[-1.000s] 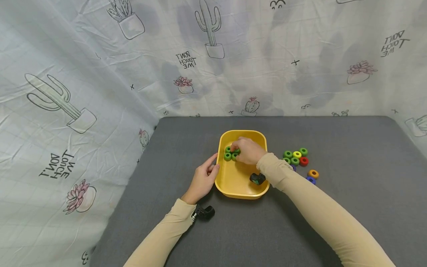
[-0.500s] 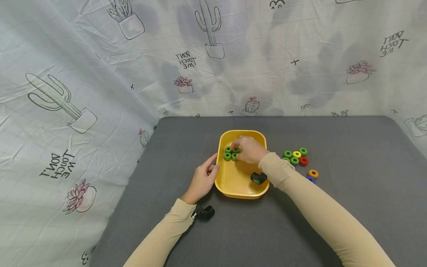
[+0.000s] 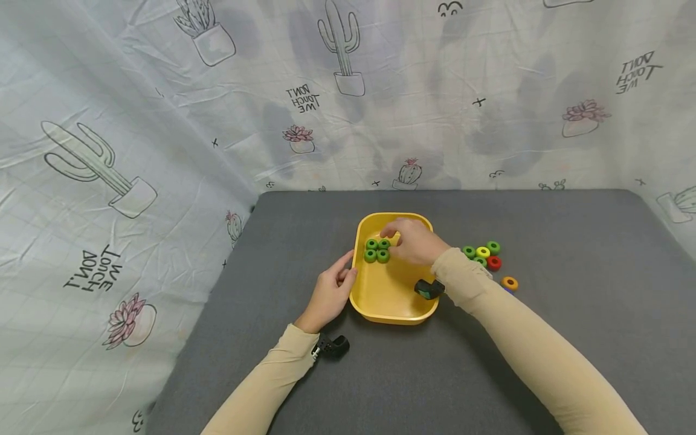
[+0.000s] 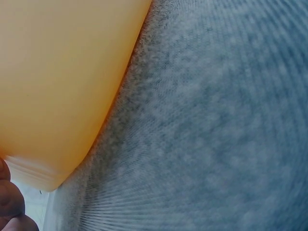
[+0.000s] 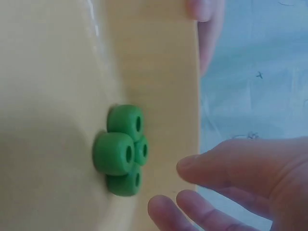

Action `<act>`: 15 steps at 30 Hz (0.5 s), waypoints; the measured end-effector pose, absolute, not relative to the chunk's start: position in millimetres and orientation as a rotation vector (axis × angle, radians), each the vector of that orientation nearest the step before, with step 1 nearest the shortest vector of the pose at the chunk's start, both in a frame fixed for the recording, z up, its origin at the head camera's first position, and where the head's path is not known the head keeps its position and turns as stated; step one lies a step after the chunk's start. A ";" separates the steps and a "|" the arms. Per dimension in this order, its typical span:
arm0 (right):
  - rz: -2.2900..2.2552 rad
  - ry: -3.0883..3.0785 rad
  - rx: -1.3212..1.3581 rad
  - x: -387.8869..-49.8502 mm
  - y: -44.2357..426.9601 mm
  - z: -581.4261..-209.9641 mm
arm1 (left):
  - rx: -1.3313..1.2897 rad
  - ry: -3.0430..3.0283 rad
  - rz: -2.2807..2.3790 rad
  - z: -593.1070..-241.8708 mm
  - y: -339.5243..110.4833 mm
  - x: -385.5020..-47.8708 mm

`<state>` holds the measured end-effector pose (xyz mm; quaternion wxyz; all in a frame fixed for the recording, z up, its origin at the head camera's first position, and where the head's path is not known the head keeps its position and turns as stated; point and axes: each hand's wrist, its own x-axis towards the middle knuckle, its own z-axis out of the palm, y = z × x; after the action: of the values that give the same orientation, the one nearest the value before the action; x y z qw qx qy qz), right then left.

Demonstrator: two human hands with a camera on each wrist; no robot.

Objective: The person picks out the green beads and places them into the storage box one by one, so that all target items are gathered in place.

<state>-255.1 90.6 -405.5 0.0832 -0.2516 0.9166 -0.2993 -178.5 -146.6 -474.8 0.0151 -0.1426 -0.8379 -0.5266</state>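
- The yellow tray (image 3: 388,293) is placed on the grey worktop (image 3: 587,290), set in from the worktop's far edge.
- Four green beads (image 5: 114,153) are grouped on the tray floor, close to the left wall and towards the far-left corner. The beads are arranged two by two, side by side and touching, with their holes facing up.
- The left hand (image 3: 329,287) is positioned at the tray's left wall. The rim is held between the thumb and the fingers, with the fingers laid along the outside.
- The right hand (image 3: 417,243) is held over the tray's far-right part, just beside the green group. The thumb and fingers are parted by a moderately wide gap; the beads are not touched by them.
- Loose beads are laid on the worktop beyond the tray's right edge: green beads (image 3: 493,247), a yellow bead (image 3: 483,252) and a red bead (image 3: 494,263) are clustered together.
- An orange bead (image 3: 509,283) is placed closer to the worktop's near edge; a blue bead (image 3: 508,290) beside it is mostly hidden by the right sleeve (image 3: 522,338).
- A black wrist unit is worn on each arm.
- The worktop's far edge is backed by a cactus-print curtain (image 3: 380,121).
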 end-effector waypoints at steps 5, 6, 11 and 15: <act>-0.959 2.738 -0.728 -250.0 100.3 -399.6 | -0.439 -2.602 -1.648 -476.0 -146.5 -179.1; -0.972 2.741 -0.727 -248.9 102.6 -398.5 | -0.438 -2.598 -1.656 -476.2 -146.5 -179.1; -1.015 2.771 -0.725 -243.0 115.4 -394.7 | -0.436 -2.573 -1.688 -476.9 -146.4 -178.4; -1.038 2.795 -0.708 -235.9 125.8 -392.4 | -0.421 -2.572 -1.678 -475.6 -144.7 -177.5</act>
<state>-235.9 125.8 -392.4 0.0386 -0.2308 0.9114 -0.3384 -177.5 -144.7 -475.6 0.0210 -0.1358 -0.8295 -0.5413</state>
